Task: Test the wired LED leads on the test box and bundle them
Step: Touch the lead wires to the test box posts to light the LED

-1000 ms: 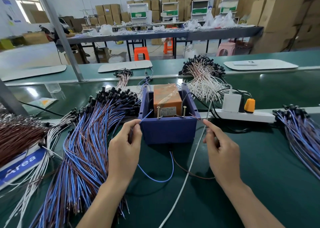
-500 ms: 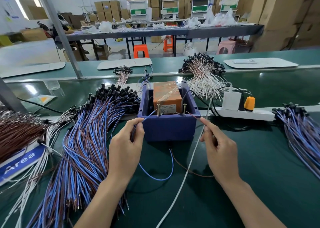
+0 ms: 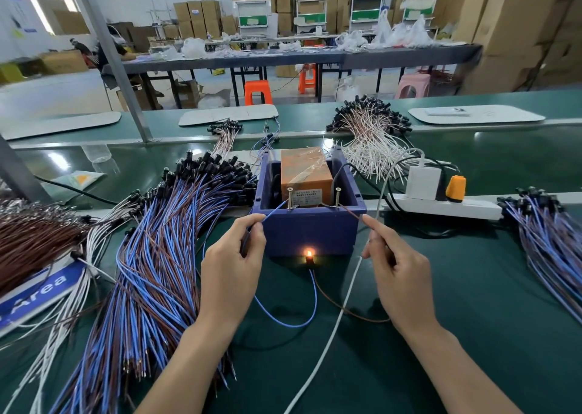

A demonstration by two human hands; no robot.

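Indoors, on green bench (image 3: pixel 472 319), left hand (image 3: pixel 231 275) pinches blue wire (image 3: pixel 275 210), right hand (image 3: pixel 400 275) brown wire (image 3: pixel 351 212).

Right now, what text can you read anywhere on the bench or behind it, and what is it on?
"Area": white letters on the blue sign at the bench's left edge; anything before that word is cut off.
White label on the orange block in the test box: print too small to read.
Labels on the cartons at the back: blurred.
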